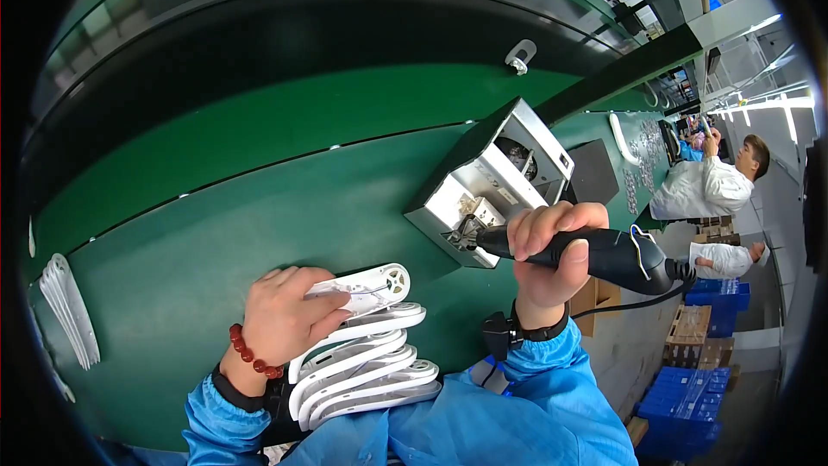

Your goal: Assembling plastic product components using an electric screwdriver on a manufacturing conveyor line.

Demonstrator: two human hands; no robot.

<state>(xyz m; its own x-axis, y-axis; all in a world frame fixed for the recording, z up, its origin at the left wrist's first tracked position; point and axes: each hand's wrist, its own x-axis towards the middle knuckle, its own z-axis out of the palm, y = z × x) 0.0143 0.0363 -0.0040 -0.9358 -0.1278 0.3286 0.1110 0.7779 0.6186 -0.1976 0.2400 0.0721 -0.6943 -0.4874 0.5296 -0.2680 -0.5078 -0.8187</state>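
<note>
My right hand (556,250) is wrapped round a black corded electric screwdriver (604,257). The screwdriver's front end points left into the open front of a metal box that looks like a screw feeder (479,194); whether its bit holds a screw is too small to tell. My left hand (289,315) grips a long white plastic shell (375,287) with a round, spoked end and a thin wire inside. That shell lies on top of a stack of similar white shells (366,375) close to my body. Part of the shell is hidden under my left fingers.
More white shells (69,311) lie at the far left of the green bench (207,233). Behind the bench runs a dark green conveyor belt (345,108) carrying one white part (520,56). The screwdriver's cord hangs at the right. Two people in white (707,190) are farther right.
</note>
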